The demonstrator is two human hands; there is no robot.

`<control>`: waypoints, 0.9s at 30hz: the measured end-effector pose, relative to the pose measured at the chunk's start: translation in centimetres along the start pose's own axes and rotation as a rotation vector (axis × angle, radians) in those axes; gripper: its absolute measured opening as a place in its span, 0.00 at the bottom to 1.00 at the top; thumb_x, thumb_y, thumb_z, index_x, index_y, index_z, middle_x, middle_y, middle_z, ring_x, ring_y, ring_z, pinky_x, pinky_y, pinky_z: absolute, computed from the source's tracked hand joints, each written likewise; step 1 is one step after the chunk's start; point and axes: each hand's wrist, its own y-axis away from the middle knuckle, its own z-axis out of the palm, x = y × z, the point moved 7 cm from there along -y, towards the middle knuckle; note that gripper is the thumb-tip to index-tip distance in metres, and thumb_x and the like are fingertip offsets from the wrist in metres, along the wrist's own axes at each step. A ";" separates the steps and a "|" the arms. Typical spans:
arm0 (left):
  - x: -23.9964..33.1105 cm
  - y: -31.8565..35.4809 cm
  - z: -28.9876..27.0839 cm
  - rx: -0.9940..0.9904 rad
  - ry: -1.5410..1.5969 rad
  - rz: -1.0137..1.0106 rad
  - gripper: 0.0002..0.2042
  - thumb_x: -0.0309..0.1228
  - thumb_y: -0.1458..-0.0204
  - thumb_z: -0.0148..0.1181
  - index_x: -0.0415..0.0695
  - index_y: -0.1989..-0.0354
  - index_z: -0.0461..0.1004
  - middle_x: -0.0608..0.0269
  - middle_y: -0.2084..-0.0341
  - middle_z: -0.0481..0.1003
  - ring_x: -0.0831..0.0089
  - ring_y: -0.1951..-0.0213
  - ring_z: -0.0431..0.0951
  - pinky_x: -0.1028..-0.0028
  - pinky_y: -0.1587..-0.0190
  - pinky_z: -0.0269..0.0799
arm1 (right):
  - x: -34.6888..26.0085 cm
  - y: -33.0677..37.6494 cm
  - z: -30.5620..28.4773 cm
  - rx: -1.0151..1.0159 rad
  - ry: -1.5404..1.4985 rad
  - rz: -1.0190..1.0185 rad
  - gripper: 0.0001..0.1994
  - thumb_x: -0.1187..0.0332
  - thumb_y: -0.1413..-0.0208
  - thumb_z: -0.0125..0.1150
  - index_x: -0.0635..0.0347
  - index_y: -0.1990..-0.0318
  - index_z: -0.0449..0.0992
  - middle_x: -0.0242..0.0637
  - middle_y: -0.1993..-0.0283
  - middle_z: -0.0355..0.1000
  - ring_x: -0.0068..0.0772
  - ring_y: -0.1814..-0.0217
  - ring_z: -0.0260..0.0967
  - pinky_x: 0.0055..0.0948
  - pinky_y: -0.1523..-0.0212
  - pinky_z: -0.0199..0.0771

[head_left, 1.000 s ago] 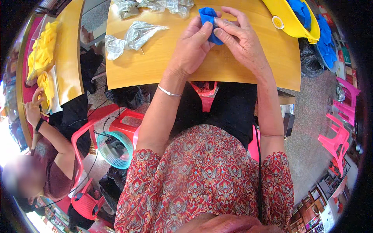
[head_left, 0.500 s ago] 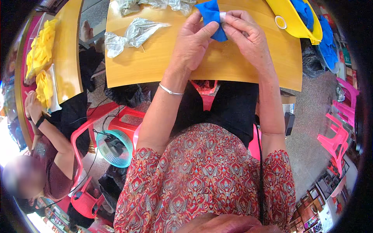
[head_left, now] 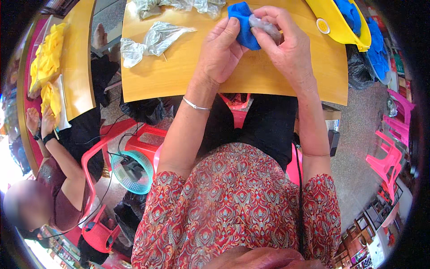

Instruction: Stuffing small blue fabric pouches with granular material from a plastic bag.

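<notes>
Over the far middle of the table, my left hand [head_left: 221, 51] pinches a small folded piece of blue cloth [head_left: 244, 28] between thumb and fingers. My right hand [head_left: 290, 47] grips a crumpled clear plastic bag [head_left: 265, 28] against the right side of the cloth. The right fingertips curl around the plastic and partly hide it. A knotted clear plastic bag [head_left: 157, 37] lies on the table left of my hands, with pale contents that I cannot make out. More such bags [head_left: 208, 6] lie along the far edge of the view.
A yellow basket [head_left: 365, 41] with blue cloth stands at the table's [head_left: 179, 83] far right corner. Beyond it a tray holds more blue cloth [head_left: 379, 51]. At left, a co-worker's hands [head_left: 46, 122] are near yellow cloth [head_left: 50, 98]. A turquoise basket [head_left: 121, 177] stands lower left.
The clear plastic in my right hand is bunched up more and shows wider beside the blue cloth. The cloth has turned slightly. At left, the co-worker's hands have moved apart.
</notes>
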 end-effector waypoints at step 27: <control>-0.6 0.2 0.7 -0.043 -0.236 -0.008 0.18 0.33 0.39 0.53 0.41 0.42 0.66 0.65 0.50 0.71 0.76 0.47 0.70 0.74 0.44 0.66 | 2.4 0.5 1.7 -0.293 0.053 -0.078 0.20 0.62 0.43 0.63 0.64 0.47 0.74 0.32 0.65 0.64 0.23 0.63 0.61 0.22 0.64 0.62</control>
